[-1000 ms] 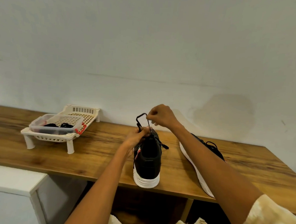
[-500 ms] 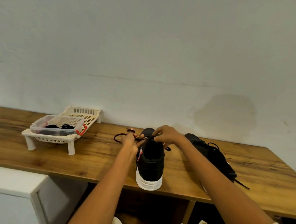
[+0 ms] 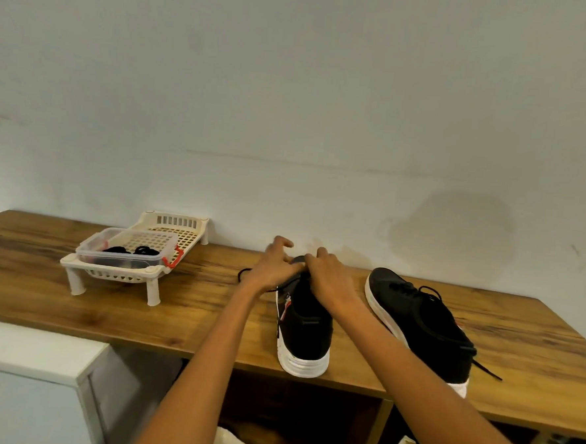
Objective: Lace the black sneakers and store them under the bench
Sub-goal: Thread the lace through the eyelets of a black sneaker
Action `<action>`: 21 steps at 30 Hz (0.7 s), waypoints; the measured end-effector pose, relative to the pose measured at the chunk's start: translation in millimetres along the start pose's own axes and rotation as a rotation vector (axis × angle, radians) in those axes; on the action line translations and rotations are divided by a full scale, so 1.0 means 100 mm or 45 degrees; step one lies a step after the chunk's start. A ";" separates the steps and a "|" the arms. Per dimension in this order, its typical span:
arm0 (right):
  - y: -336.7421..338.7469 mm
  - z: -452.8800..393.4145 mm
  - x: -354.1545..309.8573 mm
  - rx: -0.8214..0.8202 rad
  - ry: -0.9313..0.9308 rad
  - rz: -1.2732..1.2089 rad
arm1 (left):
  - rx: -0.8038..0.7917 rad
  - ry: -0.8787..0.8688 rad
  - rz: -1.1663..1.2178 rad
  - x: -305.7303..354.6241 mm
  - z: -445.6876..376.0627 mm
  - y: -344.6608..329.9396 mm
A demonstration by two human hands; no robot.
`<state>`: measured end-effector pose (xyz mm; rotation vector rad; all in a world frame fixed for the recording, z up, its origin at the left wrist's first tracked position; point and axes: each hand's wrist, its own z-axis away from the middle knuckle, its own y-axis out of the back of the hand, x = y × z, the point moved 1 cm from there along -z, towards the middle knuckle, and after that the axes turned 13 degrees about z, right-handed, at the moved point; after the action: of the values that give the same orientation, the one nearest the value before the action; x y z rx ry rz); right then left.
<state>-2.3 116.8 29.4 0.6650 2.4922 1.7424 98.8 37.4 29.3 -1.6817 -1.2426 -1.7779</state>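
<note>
Both hands meet over the near sneaker (image 3: 304, 329), which stands heel toward the viewer at the bench's (image 3: 40, 292) near edge. The left hand (image 3: 273, 267) holds the black lace (image 3: 245, 273) with some fingers lifted; the right hand (image 3: 327, 275) has its fingers curled at the tongue. The second sneaker (image 3: 419, 318), laced, lies just to the right. No writing can be read. A white rack (image 3: 117, 273) carrying a clear box (image 3: 128, 249) sits far left.
</note>
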 end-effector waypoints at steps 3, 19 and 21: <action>-0.01 -0.02 -0.05 0.044 -0.008 0.015 | -0.297 -0.083 -0.164 -0.02 0.05 -0.05; -0.08 -0.07 0.19 -0.095 -0.492 -0.806 | 0.087 -0.217 -0.428 0.04 -0.06 -0.19; -0.11 -0.03 0.18 -0.151 -0.355 -0.919 | 0.192 -0.244 -0.323 0.14 -0.09 -0.19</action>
<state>-22.9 117.5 24.7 -0.0234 2.0407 1.3844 76.2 44.0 37.5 -1.7009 -1.6957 -1.6380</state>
